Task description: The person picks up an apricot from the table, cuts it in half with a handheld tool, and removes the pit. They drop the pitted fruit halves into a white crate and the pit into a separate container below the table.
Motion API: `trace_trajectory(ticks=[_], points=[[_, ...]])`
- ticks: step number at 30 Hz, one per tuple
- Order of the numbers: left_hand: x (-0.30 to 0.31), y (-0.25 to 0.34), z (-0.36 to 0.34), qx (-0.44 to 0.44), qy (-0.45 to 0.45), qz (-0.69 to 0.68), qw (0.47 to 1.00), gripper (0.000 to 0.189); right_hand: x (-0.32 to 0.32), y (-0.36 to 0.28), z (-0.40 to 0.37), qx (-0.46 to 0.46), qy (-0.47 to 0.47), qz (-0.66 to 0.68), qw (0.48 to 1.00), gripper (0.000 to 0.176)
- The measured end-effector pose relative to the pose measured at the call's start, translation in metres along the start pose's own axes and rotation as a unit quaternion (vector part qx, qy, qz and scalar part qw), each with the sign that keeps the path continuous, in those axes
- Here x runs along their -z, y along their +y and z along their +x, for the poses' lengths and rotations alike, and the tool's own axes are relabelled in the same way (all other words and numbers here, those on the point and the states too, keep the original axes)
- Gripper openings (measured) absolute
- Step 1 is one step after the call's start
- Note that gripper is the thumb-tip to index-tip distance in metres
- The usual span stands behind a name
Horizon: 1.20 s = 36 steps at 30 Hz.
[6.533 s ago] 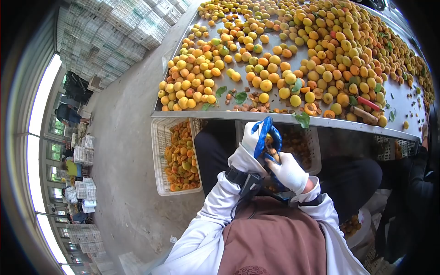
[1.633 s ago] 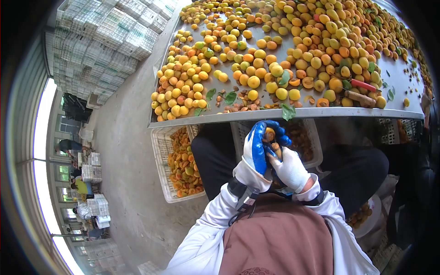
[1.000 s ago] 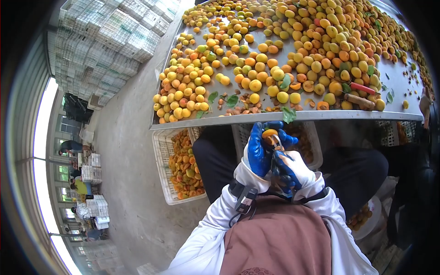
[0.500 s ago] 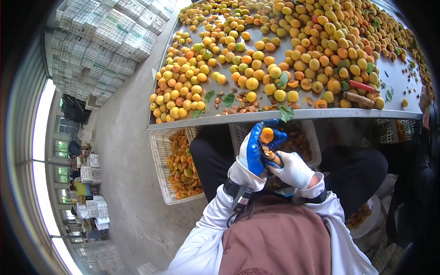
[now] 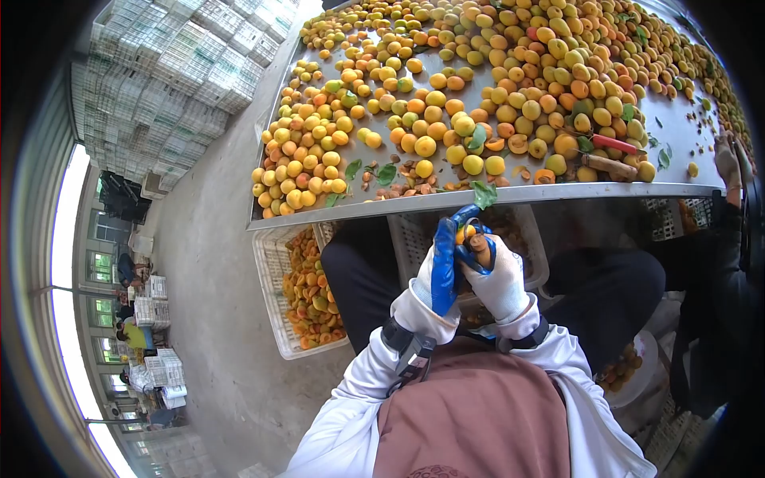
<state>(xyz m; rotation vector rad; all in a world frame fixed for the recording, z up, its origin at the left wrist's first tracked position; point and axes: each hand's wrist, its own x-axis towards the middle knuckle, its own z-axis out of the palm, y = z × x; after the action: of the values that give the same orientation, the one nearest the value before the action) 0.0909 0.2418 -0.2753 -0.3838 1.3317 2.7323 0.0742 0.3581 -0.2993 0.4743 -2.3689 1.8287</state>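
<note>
Near the middle of the frame, just below the table (image 5: 558,191), the left hand (image 5: 445,267) pinches the fruit (image 5: 465,233). The right hand (image 5: 504,285) wraps round the tool (image 5: 480,250). A soft, snug hold and small, slow pushes seem best, fingers clear of the tip.

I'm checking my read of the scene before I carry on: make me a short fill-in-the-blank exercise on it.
1. The left hand holds fruit and the right hand a brown handle; both gloves are white and ____.
2. On the table, beside the wooden handle, lies a handle coloured ____.
3. A crate of cut fruit sits outside the person's ____ leg.

Missing words: blue; red; left.
</note>
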Motion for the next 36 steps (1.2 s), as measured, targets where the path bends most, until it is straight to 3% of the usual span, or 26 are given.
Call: trace_trajectory(ticks=[8, 11, 14, 15, 16, 17, 19, 21, 23, 24, 25, 27, 29, 30, 32, 36], points=[[0.011, -0.006, -0.004, 0.004, 0.028, -0.001, 1.000, 0.048, 0.006, 0.006, -0.003, -0.001, -0.007, 0.013, 1.000, 0.027], [0.015, 0.000, -0.010, -0.020, 0.037, 0.001, 0.999, 0.044, 0.013, 0.009, -0.004, -0.038, 0.010, 0.051, 0.998, 0.022], [0.020, 0.025, -0.024, -0.102, 0.099, 0.071, 0.987, 0.045, 0.021, 0.008, -0.003, -0.111, -0.019, 0.045, 0.993, 0.022], [0.030, 0.036, -0.035, -0.182, 0.092, 0.200, 0.958, 0.039, 0.021, 0.012, -0.005, -0.081, -0.032, -0.033, 0.996, 0.022], [0.032, 0.047, -0.050, -0.325, 0.044, 0.344, 0.880, 0.044, 0.023, 0.017, -0.006, -0.051, -0.043, -0.113, 0.991, 0.022], [0.041, 0.058, -0.061, -0.427, 0.011, 0.365, 0.828, 0.056, 0.024, 0.019, -0.008, -0.042, -0.048, -0.120, 0.991, 0.021], [0.070, 0.100, -0.091, -0.360, 0.151, 0.564, 0.728, 0.050, 0.027, 0.017, -0.010, -0.050, -0.087, -0.147, 0.984, 0.022], [0.143, 0.128, -0.105, -0.309, 0.401, 0.438, 0.742, 0.040, 0.031, 0.009, -0.010, -0.029, -0.101, -0.172, 0.979, 0.024], [0.172, 0.149, -0.117, -0.378, 0.408, 0.685, 0.470, 0.033, 0.036, 0.002, -0.007, -0.032, -0.129, -0.170, 0.976, 0.025], [0.145, 0.147, -0.101, -0.464, 0.403, 0.567, 0.549, 0.034, 0.036, 0.001, -0.006, -0.024, -0.136, -0.162, 0.977, 0.026], [0.114, 0.142, -0.090, -0.466, 0.401, 0.566, 0.549, 0.034, 0.036, 0.002, -0.005, -0.041, -0.169, -0.164, 0.971, 0.028], [0.017, 0.141, -0.058, -0.262, 0.359, 0.496, 0.746, 0.039, 0.034, 0.006, -0.007, -0.044, -0.217, -0.180, 0.959, 0.029], [0.029, 0.129, -0.003, -0.349, 0.110, 0.591, 0.719, 0.040, 0.037, 0.005, -0.007, -0.068, -0.316, -0.196, 0.926, 0.027], [-0.004, 0.130, 0.019, -0.345, 0.010, 0.686, 0.640, 0.043, 0.039, 0.006, -0.007, -0.049, -0.347, -0.201, 0.915, 0.034], [-0.052, 0.110, 0.065, -0.340, -0.110, 0.726, 0.587, 0.040, 0.041, 0.007, -0.009, -0.030, -0.391, -0.200, 0.898, 0.041], [-0.086, 0.054, 0.155, -0.253, -0.311, 0.765, 0.504, 0.037, 0.040, 0.016, -0.011, -0.066, -0.391, -0.202, 0.895, 0.042]])
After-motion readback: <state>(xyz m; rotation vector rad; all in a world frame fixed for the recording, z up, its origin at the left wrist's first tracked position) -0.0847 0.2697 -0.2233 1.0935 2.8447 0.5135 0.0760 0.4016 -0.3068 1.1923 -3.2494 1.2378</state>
